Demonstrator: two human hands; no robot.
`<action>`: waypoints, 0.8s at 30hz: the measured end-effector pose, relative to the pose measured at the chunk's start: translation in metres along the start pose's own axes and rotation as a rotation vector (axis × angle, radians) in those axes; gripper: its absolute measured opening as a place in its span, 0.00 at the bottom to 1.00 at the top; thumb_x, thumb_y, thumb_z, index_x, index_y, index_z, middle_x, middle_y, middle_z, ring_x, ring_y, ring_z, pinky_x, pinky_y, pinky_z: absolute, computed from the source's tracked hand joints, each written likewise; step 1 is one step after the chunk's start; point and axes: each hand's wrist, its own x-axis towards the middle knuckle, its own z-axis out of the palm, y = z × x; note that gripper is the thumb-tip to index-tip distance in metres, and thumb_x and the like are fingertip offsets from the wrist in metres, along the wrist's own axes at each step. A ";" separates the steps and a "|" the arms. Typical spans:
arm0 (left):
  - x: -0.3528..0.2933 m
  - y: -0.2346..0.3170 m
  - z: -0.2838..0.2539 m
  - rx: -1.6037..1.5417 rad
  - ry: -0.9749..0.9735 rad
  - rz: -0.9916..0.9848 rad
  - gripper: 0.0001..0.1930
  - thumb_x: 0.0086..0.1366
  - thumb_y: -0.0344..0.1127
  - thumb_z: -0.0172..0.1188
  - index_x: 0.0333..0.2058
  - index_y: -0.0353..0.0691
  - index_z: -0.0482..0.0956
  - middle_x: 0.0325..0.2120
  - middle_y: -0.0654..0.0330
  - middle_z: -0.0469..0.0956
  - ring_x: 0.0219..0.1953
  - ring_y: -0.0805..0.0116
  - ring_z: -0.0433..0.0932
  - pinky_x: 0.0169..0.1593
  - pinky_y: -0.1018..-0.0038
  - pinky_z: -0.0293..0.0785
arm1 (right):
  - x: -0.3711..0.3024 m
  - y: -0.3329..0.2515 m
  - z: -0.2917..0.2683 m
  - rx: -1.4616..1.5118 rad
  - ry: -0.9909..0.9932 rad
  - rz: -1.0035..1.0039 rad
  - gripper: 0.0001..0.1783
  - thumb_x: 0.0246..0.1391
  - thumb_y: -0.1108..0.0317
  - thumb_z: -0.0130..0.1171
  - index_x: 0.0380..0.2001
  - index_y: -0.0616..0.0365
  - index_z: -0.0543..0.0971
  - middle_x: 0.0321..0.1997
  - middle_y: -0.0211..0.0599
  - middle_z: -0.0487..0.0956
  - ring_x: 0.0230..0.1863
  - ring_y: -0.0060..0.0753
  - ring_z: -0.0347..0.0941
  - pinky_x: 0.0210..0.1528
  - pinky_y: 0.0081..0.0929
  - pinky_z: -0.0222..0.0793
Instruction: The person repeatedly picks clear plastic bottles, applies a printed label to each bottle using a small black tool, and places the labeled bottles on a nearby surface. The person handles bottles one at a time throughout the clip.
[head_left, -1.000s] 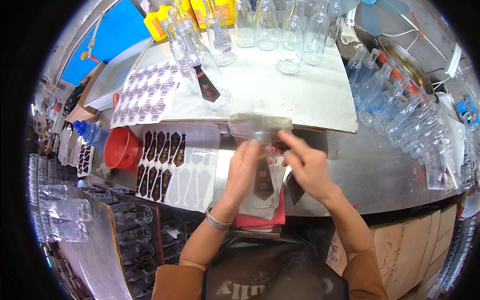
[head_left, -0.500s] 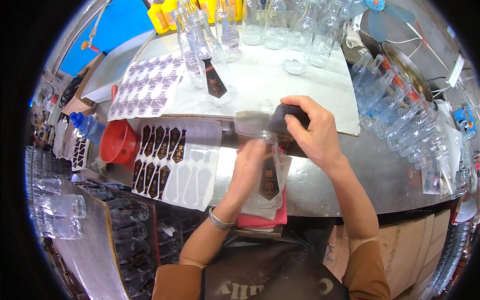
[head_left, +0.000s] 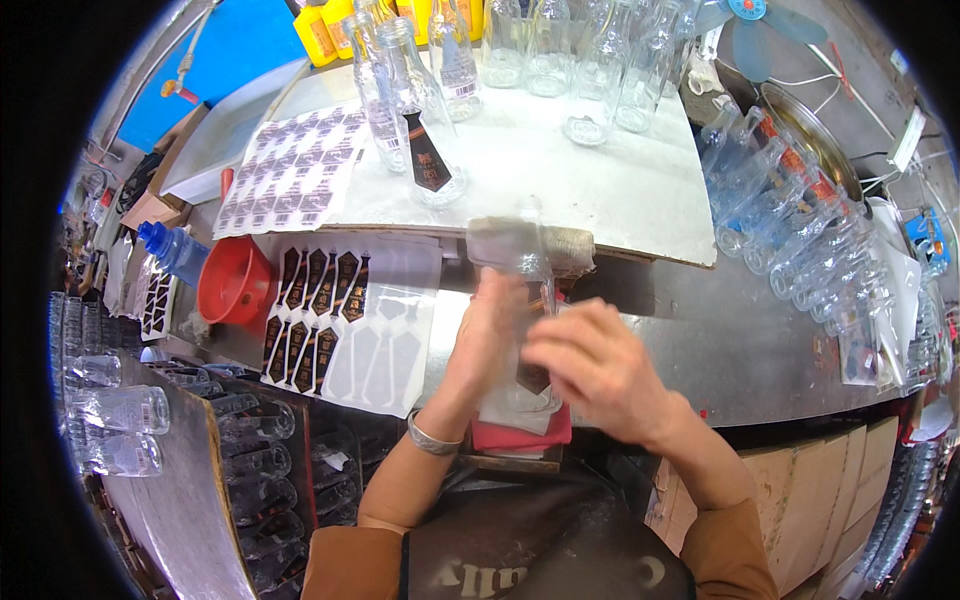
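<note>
Lying with its neck toward the far side, a clear bottle [head_left: 533,272] was between the person's two hands, its neck over a pale wrapped roll [head_left: 572,250]. The left hand [head_left: 495,325] lay along the bottle's left side, thumb and fingers blurred, so whether it gripped the glass could not be told. The right hand [head_left: 600,365] was at the right, its fingers bent over the dark label [head_left: 533,379] on the bottle; blur hid whether they held anything. A pink cloth [head_left: 500,437] showed at the bottle's near end.

To the left, on the metal table [head_left: 690,350], lay a sheet [head_left: 385,355] partly filled with dark tie-shaped labels, with a red basin [head_left: 235,285] just beside it, farther left. Beyond the hands, a standing bottle [head_left: 405,85] bearing a similar label stood on the white board [head_left: 570,175], near a printed sheet [head_left: 295,172]. Leaning bottles [head_left: 795,240] lined the right side, with cardboard boxes [head_left: 800,490] at the near right.
</note>
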 end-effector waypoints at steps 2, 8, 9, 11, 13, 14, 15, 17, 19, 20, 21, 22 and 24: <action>0.000 0.003 -0.009 -0.006 -0.074 -0.100 0.36 0.79 0.61 0.33 0.62 0.29 0.65 0.60 0.50 0.71 0.62 0.62 0.69 0.70 0.64 0.57 | -0.009 -0.016 -0.004 0.157 -0.080 0.050 0.13 0.46 0.78 0.62 0.38 0.60 0.80 0.39 0.40 0.79 0.39 0.44 0.76 0.42 0.36 0.75; -0.003 0.008 -0.010 0.131 -0.068 -0.060 0.36 0.79 0.59 0.33 0.64 0.28 0.64 0.63 0.47 0.69 0.66 0.58 0.66 0.71 0.64 0.58 | 0.003 0.037 0.000 0.088 0.249 0.512 0.14 0.56 0.74 0.62 0.46 0.62 0.79 0.40 0.46 0.83 0.38 0.40 0.82 0.42 0.30 0.76; -0.003 0.007 -0.011 0.138 -0.061 -0.091 0.36 0.79 0.59 0.33 0.64 0.28 0.64 0.63 0.48 0.69 0.66 0.57 0.67 0.70 0.64 0.60 | 0.002 0.039 0.000 0.118 0.309 0.617 0.13 0.57 0.73 0.61 0.47 0.63 0.78 0.39 0.46 0.84 0.38 0.36 0.82 0.42 0.29 0.76; -0.006 0.003 -0.010 0.166 -0.067 0.003 0.34 0.79 0.59 0.34 0.62 0.30 0.65 0.60 0.48 0.72 0.61 0.58 0.71 0.67 0.64 0.64 | -0.006 0.025 0.005 0.233 0.324 0.588 0.15 0.58 0.71 0.60 0.48 0.64 0.77 0.39 0.52 0.83 0.40 0.50 0.83 0.45 0.36 0.77; -0.008 0.001 -0.005 0.185 -0.085 0.069 0.33 0.79 0.58 0.35 0.61 0.31 0.67 0.56 0.50 0.75 0.57 0.60 0.74 0.64 0.65 0.68 | -0.014 0.035 0.017 0.212 0.356 0.616 0.16 0.57 0.69 0.62 0.48 0.63 0.77 0.40 0.51 0.84 0.41 0.50 0.83 0.46 0.36 0.77; -0.010 0.002 -0.002 0.191 -0.100 0.088 0.32 0.79 0.57 0.35 0.61 0.31 0.68 0.54 0.50 0.76 0.55 0.61 0.76 0.62 0.66 0.69 | -0.016 0.042 0.016 0.196 0.387 0.661 0.17 0.57 0.69 0.63 0.48 0.63 0.77 0.41 0.51 0.84 0.42 0.50 0.83 0.46 0.36 0.76; -0.012 0.003 0.002 0.196 -0.115 0.107 0.31 0.79 0.57 0.36 0.60 0.32 0.68 0.52 0.51 0.77 0.53 0.62 0.77 0.60 0.66 0.71 | -0.018 0.046 0.015 0.178 0.419 0.706 0.17 0.57 0.69 0.63 0.48 0.63 0.77 0.41 0.51 0.84 0.42 0.50 0.83 0.46 0.36 0.76; -0.014 0.006 -0.003 0.288 -0.127 0.083 0.30 0.80 0.55 0.36 0.58 0.31 0.69 0.49 0.52 0.78 0.52 0.64 0.78 0.59 0.67 0.72 | -0.019 0.040 0.010 0.217 0.361 0.625 0.15 0.61 0.72 0.61 0.50 0.65 0.77 0.38 0.40 0.83 0.37 0.23 0.79 0.41 0.23 0.76; -0.012 0.005 -0.006 0.343 -0.162 0.096 0.29 0.80 0.53 0.36 0.58 0.31 0.69 0.50 0.52 0.79 0.51 0.64 0.78 0.58 0.68 0.72 | -0.015 0.040 0.013 0.185 0.286 0.518 0.15 0.61 0.72 0.61 0.50 0.64 0.77 0.37 0.41 0.83 0.36 0.26 0.80 0.40 0.23 0.76; -0.012 0.004 -0.006 0.317 -0.148 0.107 0.29 0.80 0.53 0.36 0.59 0.30 0.69 0.51 0.51 0.78 0.52 0.64 0.78 0.58 0.69 0.72 | -0.011 0.039 0.010 0.179 0.298 0.563 0.15 0.60 0.72 0.62 0.50 0.63 0.78 0.37 0.42 0.83 0.36 0.29 0.80 0.40 0.24 0.77; -0.013 0.003 -0.005 0.290 -0.134 0.118 0.30 0.80 0.53 0.36 0.60 0.30 0.68 0.52 0.51 0.78 0.52 0.64 0.77 0.59 0.69 0.72 | -0.010 0.041 0.010 0.034 0.387 0.458 0.14 0.58 0.75 0.63 0.48 0.62 0.80 0.39 0.41 0.84 0.36 0.31 0.80 0.39 0.26 0.77; -0.014 0.003 -0.005 0.262 -0.111 0.130 0.30 0.80 0.53 0.36 0.61 0.29 0.68 0.53 0.50 0.77 0.53 0.64 0.77 0.59 0.70 0.72 | -0.004 0.038 0.005 0.028 0.366 0.366 0.14 0.56 0.77 0.63 0.47 0.61 0.81 0.40 0.39 0.84 0.37 0.33 0.79 0.38 0.27 0.77; -0.018 0.005 -0.007 0.199 -0.093 0.145 0.30 0.81 0.52 0.36 0.63 0.29 0.65 0.56 0.50 0.75 0.55 0.64 0.76 0.60 0.70 0.71 | 0.010 0.024 -0.001 -0.023 0.296 0.163 0.18 0.48 0.82 0.64 0.44 0.58 0.83 0.42 0.36 0.84 0.39 0.37 0.78 0.39 0.30 0.77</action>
